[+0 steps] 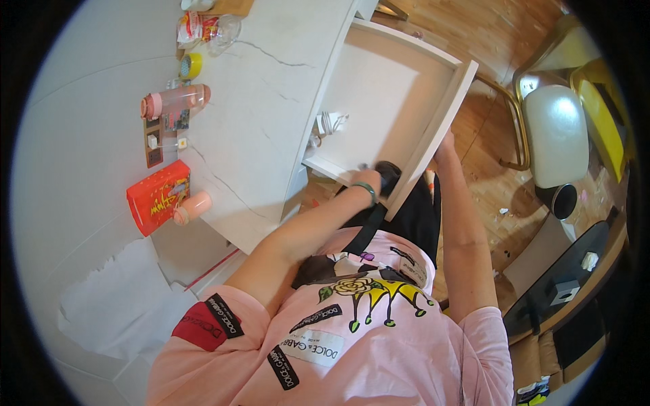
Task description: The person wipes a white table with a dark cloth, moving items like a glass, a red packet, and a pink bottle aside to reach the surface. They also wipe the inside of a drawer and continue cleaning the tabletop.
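A white drawer [386, 96] stands pulled out from beneath a white marbled tabletop [244, 122]. My left hand [369, 180], blurred, is inside the near corner of the drawer, against a dark, rounded object [389, 177]; whether the fingers hold it is unclear. A small greyish thing shows by the fingertips. On the outer side of the drawer front [431, 137] is my right hand [445, 143], its fingers mostly hidden by the panel. A bundled white cable [332, 123] and a small clear item [313, 142] lie towards the back of the drawer.
Along the tabletop's wall side are a pink bottle [177, 100], a yellow tape roll [191, 66], a red box [160, 195] and a smaller pink bottle [193, 207]. Right of the drawer stand a metal-framed chair [556, 134] and a dark oval table [563, 274] holding a tissue box [564, 292].
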A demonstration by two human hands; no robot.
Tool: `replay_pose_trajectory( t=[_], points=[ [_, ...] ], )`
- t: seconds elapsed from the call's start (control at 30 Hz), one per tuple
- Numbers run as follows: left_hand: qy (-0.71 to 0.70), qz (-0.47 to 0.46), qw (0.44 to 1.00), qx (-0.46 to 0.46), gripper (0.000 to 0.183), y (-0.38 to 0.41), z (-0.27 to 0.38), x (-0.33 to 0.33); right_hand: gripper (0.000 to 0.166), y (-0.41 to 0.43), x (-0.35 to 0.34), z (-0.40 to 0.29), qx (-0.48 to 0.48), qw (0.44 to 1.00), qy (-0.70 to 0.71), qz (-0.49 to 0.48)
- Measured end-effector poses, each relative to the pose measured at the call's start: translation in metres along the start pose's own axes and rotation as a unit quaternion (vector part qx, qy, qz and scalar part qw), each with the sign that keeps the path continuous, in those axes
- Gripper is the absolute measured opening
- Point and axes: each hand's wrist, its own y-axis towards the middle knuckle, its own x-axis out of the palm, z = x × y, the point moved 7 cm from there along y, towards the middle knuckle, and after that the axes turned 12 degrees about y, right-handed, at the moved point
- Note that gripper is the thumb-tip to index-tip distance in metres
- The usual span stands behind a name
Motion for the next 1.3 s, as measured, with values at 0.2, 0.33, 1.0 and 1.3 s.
replay_pose_trajectory(
  t=[0.2,0.33,1.0,1.3],
  points=[
    [-0.075,-0.058,0.994,0.056,0.022,0.007,0.025,0.001,0.047,0.014,-0.028,0.004,0.007,1.000,-0.002,0.021],
    [-0.160,0.112,0.980,0.029,0.022,0.004,0.004,-0.050,0.046,0.018,-0.036,0.002,-0.002,0.999,-0.017,0.028],
    [-0.231,0.329,0.912,0.082,0.048,0.033,0.004,-0.095,0.029,-0.146,0.141,-0.049,-0.451,0.730,-0.491,-0.152],
    [-0.148,0.280,0.941,0.119,0.051,-0.035,-0.033,-0.025,0.041,-0.083,0.114,0.054,-0.403,0.375,-0.813,-0.191]
  ],
)
